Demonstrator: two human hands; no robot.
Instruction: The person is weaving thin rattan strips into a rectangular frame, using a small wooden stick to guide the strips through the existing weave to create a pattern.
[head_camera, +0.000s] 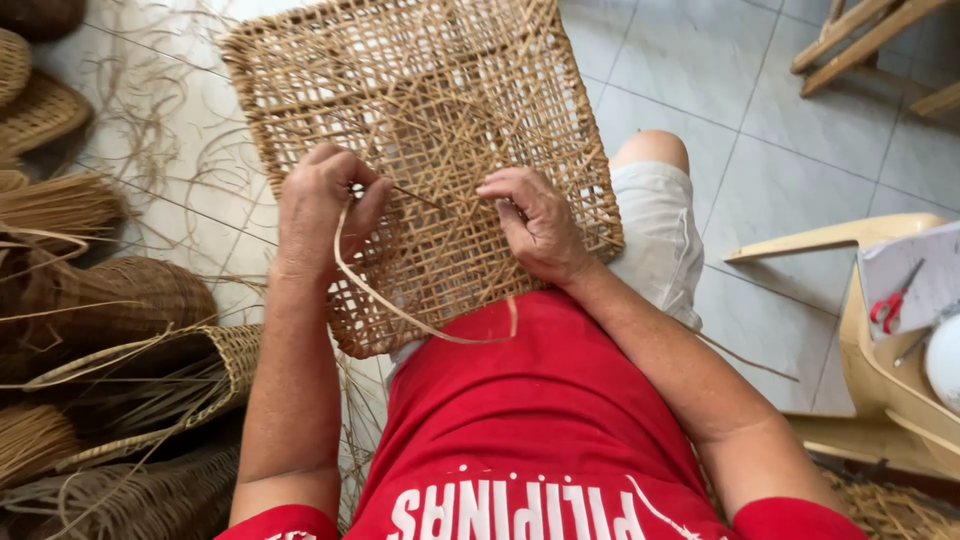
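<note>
Woven cane panel (430, 110) propped on the lap, filling the upper middle of the frame, its open lattice tilted away over the pale tiled floor (760, 150). Left hand (325, 205) at centre left, fingers (350, 175) curled tight and pinched on a flat cane strip (400, 312), which loops down from the grip, sweeps across the lower edge of the panel and ends near the red shirt (540, 420). Right hand (535, 220) at centre, laid flat on the weave, fingers (500, 188) half bent and pressing on the lattice; holding nothing that shows, though the tips are partly lost among the strands. A thin dark strand runs between the two hands, just over the weave. Bare knee and light shorts (655, 235) just right of the panel. Along the left edge, a heap of woven baskets (120, 300) and loose fibre bundles, well apart from the hands. At the right edge, a cream plastic chair (880, 380) carrying a sheet of paper and red-handled scissors (890, 305). Wooden furniture legs (860, 40) in the upper right corner.
</note>
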